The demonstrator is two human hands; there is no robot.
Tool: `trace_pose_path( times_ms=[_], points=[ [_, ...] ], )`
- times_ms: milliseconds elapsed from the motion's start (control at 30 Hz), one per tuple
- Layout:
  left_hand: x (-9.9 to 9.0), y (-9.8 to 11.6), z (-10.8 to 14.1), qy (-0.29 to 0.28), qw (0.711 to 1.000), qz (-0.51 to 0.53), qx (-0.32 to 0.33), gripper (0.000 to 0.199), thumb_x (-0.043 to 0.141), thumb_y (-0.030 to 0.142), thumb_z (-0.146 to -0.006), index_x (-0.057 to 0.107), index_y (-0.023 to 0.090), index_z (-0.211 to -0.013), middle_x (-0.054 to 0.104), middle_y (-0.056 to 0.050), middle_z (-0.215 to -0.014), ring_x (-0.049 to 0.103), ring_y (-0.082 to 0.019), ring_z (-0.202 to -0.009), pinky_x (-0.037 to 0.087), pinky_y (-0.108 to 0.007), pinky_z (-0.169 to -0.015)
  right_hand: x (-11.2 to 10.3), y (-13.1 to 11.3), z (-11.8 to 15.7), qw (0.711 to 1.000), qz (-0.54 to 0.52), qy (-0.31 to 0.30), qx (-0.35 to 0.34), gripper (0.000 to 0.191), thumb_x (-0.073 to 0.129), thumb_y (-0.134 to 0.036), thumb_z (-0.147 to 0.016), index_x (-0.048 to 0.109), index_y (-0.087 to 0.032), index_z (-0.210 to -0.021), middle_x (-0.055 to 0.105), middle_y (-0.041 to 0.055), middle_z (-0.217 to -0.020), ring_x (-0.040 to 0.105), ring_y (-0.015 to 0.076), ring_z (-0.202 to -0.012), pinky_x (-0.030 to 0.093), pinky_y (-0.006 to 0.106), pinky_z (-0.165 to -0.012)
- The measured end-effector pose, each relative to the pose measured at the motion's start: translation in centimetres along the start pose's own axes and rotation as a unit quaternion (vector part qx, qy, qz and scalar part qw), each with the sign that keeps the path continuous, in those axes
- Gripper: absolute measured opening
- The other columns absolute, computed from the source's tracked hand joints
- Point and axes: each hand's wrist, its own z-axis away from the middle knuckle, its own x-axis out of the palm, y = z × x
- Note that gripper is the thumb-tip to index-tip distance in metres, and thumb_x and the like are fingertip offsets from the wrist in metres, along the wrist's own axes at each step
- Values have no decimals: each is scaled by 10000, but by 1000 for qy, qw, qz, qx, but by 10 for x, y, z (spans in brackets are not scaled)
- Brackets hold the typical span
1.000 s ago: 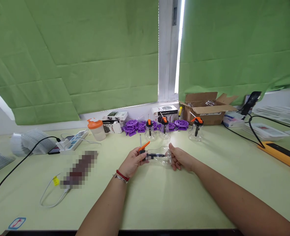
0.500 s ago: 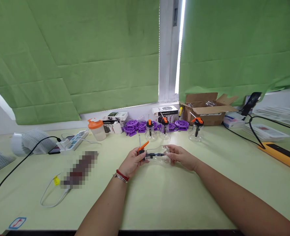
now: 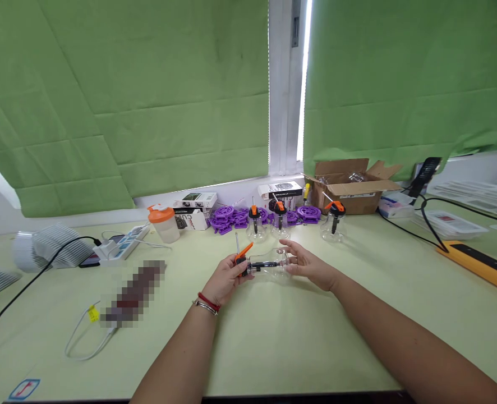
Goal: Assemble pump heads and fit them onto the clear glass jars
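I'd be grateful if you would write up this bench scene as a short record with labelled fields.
left hand: grips the black top of a clear jar; hand
right hand: fingers at the jar's base end; firmness of contact unclear
held jar: on its side, orange lever at the top end
upright jars: three, with black and orange tops
behind them: purple parts, printed cartons
back right: open cardboard box
back left: shaker bottle, orange lid
far right: orange power strip
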Motion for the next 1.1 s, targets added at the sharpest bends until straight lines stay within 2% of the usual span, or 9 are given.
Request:
trace_pose_path(
  times_ms=[100, 233, 367, 433, 567, 667, 900, 1033, 1100],
  points=[
    [-1, 0, 0, -5, 1000, -3, 5, 353, 727, 322, -700, 606, 165, -993, 593, -32, -940, 601, -143, -850, 495, -343, -832, 0, 0, 1, 1000, -11, -19, -6, 728, 798, -330, -606, 450, -262, -1243, 487, 94, -1252, 590, 170, -915, 516, 321, -760],
    [0, 0, 3, -29, 999, -22, 11, 364, 735, 309, -693, 601, 172, -1003, 593, -41, -988, 590, -127, -846, 474, -311, -837, 4, 9, -4, 996, -30, -15, 77, 489, 578, -578, -761, 540, -160, -1013, 641, 72, -812, 614, 144, -588, 437, 222, -438],
    [3, 0, 5, -41, 999, -24, 9, 349, 740, 299, -687, 599, 174, -981, 588, -43, -1000, 587, -132, -858, 464, -326, -853, 6, 15, -10, 987, 13, -11, 158, 684, 265, -742, -799, 551, -128, -705, 593, 74, -580, 515, 113, -385, 297, 199, -309],
    [4, 1, 4, -23, 1000, -17, 6, 334, 752, 296, -670, 602, 166, -938, 588, -34, -960, 586, -128, -833, 469, -325, -837, 6, 13, -9, 989, 36, 2, 141, 698, 271, -740, -800, 587, -119, -763, 623, 98, -663, 542, 120, -453, 343, 204, -340],
    [3, 2, 1, 18, 1000, 9, 7, 329, 766, 297, -647, 602, 158, -895, 586, -23, -913, 585, -121, -803, 474, -310, -804, 6, 4, -2, 998, 58, 15, 0, 655, 649, -538, -727, 448, -248, -1279, 498, 111, -1268, 578, 171, -913, 506, 261, -660],
    [2, 1, 0, 13, 1000, 15, 11, 324, 753, 293, -666, 599, 157, -917, 587, -23, -909, 584, -118, -805, 473, -309, -809, 6, 1, 1, 996, 66, -5, -57, 807, 781, -359, -626, 381, -303, -1326, 386, 86, -1350, 514, 184, -1039, 492, 293, -784],
    [6, 2, 5, -18, 999, -29, 15, 409, 763, 273, -649, 577, 187, -1003, 593, -42, -1004, 579, -142, -878, 464, -335, -843, 7, 15, -9, 998, 9, 12, 64, 488, 555, -563, -780, 541, -166, -1063, 607, 21, -721, 531, 94, -491, 377, 198, -412],
    [6, 1, 5, -16, 999, -34, 14, 407, 758, 272, -656, 583, 192, -1015, 601, -44, -1019, 578, -132, -887, 437, -314, -874, 7, 19, -13, 989, 10, 18, 148, 639, 297, -722, -805, 562, -141, -801, 572, 30, -527, 395, 70, -314, 196, 183, -289],
    [5, 0, 4, -8, 1000, -20, 15, 375, 755, 283, -660, 593, 190, -986, 599, -31, -976, 579, -132, -878, 442, -318, -870, 7, 16, -11, 990, 22, 15, 140, 686, 262, -729, -808, 589, -125, -822, 608, 67, -601, 430, 76, -356, 224, 185, -294]
  ],
)
